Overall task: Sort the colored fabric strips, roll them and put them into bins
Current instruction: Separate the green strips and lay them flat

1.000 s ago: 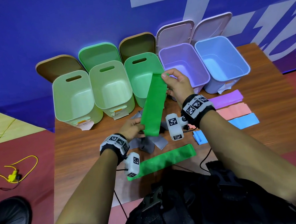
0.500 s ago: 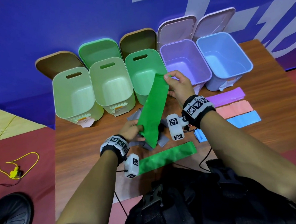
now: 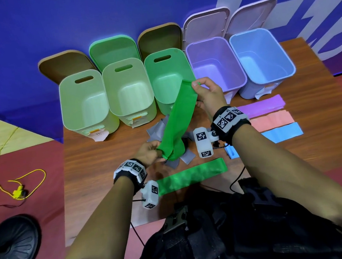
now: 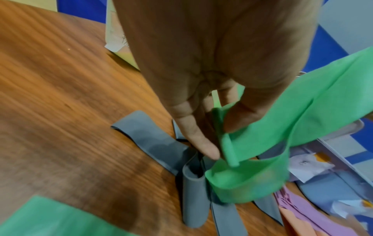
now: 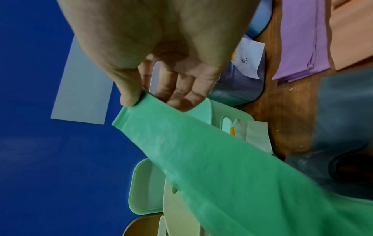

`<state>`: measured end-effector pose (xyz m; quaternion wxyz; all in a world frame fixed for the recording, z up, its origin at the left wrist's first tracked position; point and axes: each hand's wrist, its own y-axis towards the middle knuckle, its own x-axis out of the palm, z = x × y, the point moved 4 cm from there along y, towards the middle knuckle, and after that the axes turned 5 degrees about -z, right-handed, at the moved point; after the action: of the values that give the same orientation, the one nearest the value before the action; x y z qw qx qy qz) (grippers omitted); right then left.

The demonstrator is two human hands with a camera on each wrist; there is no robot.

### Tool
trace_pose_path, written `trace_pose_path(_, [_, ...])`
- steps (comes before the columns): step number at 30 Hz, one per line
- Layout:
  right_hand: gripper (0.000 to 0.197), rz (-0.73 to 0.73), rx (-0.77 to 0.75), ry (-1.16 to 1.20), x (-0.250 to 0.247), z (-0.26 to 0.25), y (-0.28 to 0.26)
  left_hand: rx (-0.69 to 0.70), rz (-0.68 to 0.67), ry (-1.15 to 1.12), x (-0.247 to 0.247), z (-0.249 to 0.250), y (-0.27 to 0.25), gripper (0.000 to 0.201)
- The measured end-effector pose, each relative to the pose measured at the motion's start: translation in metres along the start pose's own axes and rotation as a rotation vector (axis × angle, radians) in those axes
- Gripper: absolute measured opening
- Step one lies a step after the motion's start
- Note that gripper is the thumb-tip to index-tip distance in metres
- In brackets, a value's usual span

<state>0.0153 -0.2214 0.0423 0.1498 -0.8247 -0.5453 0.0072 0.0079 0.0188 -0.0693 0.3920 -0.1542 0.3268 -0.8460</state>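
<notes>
The green strip (image 3: pixel 177 122) is held above the table (image 3: pixel 97 157), slanting from lower left to upper right over the grey strips (image 3: pixel 157 130); the right hand (image 3: pixel 208 96) pinches its upper end between thumb and fingers, in front of the green bin (image 3: pixel 167 75) and the purple bin (image 3: pixel 213 62); the left hand (image 3: pixel 147 153) pinches its lower end, where the edge is curled into a small roll. A second green strip (image 3: pixel 191 177) lies flat near the table's front edge; purple strip (image 3: pixel 262 107), pink strip (image 3: pixel 271 120) and blue strip (image 3: pixel 281 134) lie side by side at the right; all five bins stand open along the wall.
</notes>
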Motion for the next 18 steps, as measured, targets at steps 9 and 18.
trace_pose_path(9, [0.007, -0.097, -0.016, 0.013, 0.015, -0.022, -0.002, 0.093, 0.028, 0.026, -0.004, -0.005, 0.008, 0.029])
trace_pose_path(18, [0.007, -0.147, -0.059, 0.006, 0.028, -0.043, -0.002, 0.173, 0.076, 0.039, -0.006, 0.012, 0.015, 0.025])
